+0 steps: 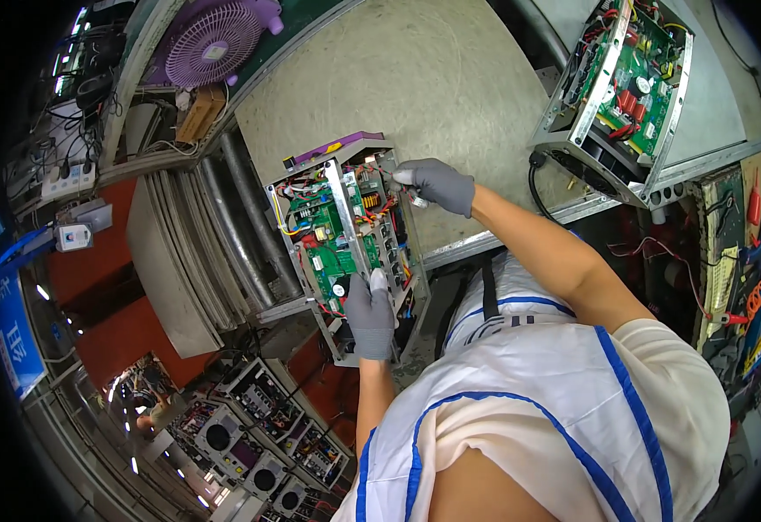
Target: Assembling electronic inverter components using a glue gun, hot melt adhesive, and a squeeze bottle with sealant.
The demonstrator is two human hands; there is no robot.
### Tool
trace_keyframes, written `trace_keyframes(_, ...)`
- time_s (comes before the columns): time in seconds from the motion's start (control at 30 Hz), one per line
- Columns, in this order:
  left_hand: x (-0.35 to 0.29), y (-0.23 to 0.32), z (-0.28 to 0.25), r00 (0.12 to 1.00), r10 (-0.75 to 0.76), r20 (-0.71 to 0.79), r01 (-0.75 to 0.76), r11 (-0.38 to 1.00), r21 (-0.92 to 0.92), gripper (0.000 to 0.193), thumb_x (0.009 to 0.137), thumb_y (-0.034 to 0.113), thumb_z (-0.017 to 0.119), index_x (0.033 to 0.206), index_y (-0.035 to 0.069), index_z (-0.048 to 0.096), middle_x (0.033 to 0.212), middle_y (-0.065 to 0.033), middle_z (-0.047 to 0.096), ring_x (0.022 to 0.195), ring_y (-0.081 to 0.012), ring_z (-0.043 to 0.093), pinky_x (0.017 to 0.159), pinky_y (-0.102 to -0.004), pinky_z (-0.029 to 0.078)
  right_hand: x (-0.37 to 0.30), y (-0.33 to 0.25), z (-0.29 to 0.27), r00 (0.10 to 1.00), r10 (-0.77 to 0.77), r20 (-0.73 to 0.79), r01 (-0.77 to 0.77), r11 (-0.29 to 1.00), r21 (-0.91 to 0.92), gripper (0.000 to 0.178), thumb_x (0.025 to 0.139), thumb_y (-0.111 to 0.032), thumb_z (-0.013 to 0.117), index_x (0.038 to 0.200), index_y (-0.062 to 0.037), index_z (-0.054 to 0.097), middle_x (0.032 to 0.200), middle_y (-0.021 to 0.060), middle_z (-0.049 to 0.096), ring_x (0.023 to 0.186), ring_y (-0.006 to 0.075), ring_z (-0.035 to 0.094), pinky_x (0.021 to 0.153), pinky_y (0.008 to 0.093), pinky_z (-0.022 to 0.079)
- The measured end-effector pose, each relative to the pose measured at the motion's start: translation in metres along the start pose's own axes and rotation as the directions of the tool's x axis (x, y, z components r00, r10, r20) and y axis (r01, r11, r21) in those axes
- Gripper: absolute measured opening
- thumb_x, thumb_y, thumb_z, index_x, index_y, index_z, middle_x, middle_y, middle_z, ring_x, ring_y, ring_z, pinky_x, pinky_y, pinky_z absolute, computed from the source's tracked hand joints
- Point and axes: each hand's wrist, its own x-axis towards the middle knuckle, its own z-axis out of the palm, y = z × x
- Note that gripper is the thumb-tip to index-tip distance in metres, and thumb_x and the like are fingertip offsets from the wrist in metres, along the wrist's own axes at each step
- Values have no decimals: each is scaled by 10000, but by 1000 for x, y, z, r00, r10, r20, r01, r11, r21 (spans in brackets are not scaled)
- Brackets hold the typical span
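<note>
An open metal chassis [343, 196] packed with green circuit boards, wires and a lengthwise metal rail sits on the workbench's left part, its lower end reaching past the edge. My left hand [370, 317], in a grey glove, is closed on the near end of the chassis with its fingers around the rail. My right hand [437, 185], also gloved in grey, is at the chassis's far right corner. Its thumb and fingers are pinched together where thin red wires [382, 170] run; the wire ends are hidden by the fingertips. A purple panel [333, 150] forms the far end.
A second open chassis [628, 96] stands at the right on the metal-topped workbench [380, 78], a black cable hanging from it. A purple fan [215, 48] is at the far left. Hand tools hang on a board [750, 235] at right. More chassis units [263, 444] stand lower left.
</note>
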Motion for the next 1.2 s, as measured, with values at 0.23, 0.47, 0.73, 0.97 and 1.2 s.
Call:
trace_keyframes(0.23,-16,39,20,905,269,-329,-211,957,201,303,912,231,673,1119,31,575,894,-110,565,795,-193,529,689,-298,436,-22,-21,12,979,102,174,-123,986,114,198,939,-209,647,1015,-28,622,820,27,615,729,118,647,597,269,536)
trace_keyframes(0.47,-2,72,25,850,483,-210,-214,682,700,301,796,340,725,1023,148,680,938,-91,488,967,-327,456,857,-464,341,-50,-37,39,982,81,169,-91,995,52,200,945,-156,627,1087,-17,605,907,54,653,760,131,669,621,259,555)
trace_keyframes(0.73,7,75,31,862,483,-153,-251,669,700,217,820,300,679,959,135,665,969,-106,520,988,-333,462,851,-485,319,-66,-42,42,985,135,106,-106,965,-239,189,873,-213,716,927,-32,713,780,17,657,729,89,624,608,241,513)
trace_keyframes(0.97,17,67,26,852,518,-70,-292,584,758,315,799,275,694,1072,120,672,986,-110,514,999,-328,455,870,-481,318,-51,-36,36,985,46,164,-6,970,-242,178,834,-158,750,925,-6,734,818,28,691,747,76,608,665,245,503)
trace_keyframes(1.2,-9,50,17,874,419,-247,-218,791,572,605,806,224,717,1364,102,519,1077,-152,465,1037,-339,453,939,-442,366,6,-10,21,782,-622,33,452,529,-718,136,784,-154,746,826,-45,675,808,59,651,741,174,622,657,310,498)
